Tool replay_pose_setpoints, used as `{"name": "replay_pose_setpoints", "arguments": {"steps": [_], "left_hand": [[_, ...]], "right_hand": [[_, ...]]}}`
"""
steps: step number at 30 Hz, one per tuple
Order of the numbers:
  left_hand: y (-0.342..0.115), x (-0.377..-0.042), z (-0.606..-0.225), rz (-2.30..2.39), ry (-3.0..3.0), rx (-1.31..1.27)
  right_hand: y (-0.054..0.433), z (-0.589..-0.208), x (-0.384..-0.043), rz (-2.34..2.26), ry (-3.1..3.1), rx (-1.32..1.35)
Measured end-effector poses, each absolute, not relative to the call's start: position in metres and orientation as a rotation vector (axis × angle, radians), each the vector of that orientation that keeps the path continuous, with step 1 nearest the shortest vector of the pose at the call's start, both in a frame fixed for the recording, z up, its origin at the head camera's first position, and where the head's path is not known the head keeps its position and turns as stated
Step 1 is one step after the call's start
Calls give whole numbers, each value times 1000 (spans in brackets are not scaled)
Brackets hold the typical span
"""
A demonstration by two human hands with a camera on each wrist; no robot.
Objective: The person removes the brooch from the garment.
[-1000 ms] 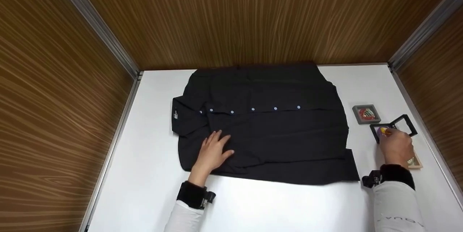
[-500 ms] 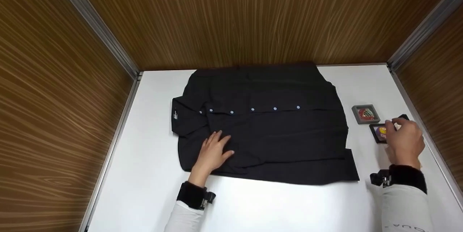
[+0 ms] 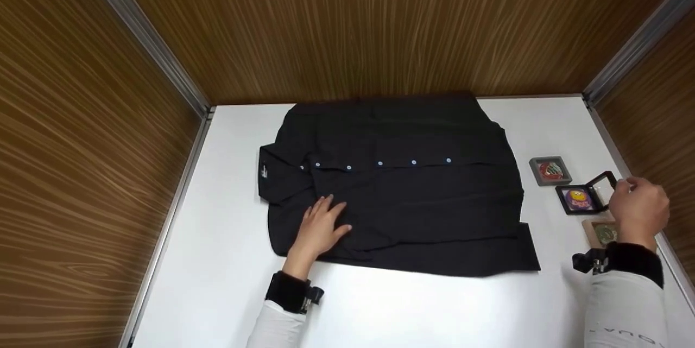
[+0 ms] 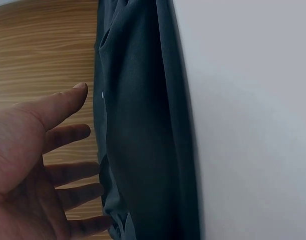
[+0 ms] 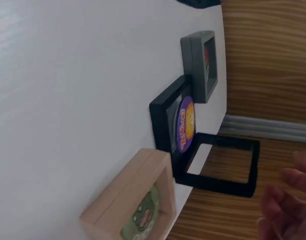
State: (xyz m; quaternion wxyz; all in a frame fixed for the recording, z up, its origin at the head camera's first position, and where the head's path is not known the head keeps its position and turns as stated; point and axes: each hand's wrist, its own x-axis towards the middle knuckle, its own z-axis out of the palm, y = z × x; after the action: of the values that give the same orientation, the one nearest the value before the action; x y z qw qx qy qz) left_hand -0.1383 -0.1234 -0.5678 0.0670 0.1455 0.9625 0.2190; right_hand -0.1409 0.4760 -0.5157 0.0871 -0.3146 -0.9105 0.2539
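Observation:
A black button-up shirt [image 3: 412, 201] lies spread on the white table, its collar to the left. My left hand [image 3: 318, 231] rests on it near the collar, fingers straight and spread; the left wrist view shows the palm [image 4: 22, 170] beside the dark cloth. At the right, a small black display case [image 5: 165, 120] stands with its framed lid [image 5: 253, 170] swung up. In its base is a round purple badge [image 3: 578, 198] with a yellow figure. My right hand [image 3: 640, 207] is beside the lid, fingers loosely curled and apart from it in the right wrist view, holding nothing visible.
A grey case [image 3: 550, 170] with a red and green round piece sits behind the black one. A light wooden-coloured case [image 5: 127, 195] with a green piece stands in front, partly hidden by my right hand in the head view. Wood-grain walls [image 3: 347, 27] enclose the table.
My right hand has moved away rightward from the badge, past the raised lid. The badge and lid now show uncovered, as does more of the light case. My left hand has stayed still.

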Motion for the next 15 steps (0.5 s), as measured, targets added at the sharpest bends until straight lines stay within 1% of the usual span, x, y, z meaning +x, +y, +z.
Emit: {"name": "replay_pose_setpoints", "arguments": {"steps": [4,15], "left_hand": [[-123,-139,-567,664,2900,438],[-117,-137,-570,597,2903,475]], "right_hand": [[483,-518,-138,794,-2839,-948],[482,-528,-139,845,-2934,-846]]}}
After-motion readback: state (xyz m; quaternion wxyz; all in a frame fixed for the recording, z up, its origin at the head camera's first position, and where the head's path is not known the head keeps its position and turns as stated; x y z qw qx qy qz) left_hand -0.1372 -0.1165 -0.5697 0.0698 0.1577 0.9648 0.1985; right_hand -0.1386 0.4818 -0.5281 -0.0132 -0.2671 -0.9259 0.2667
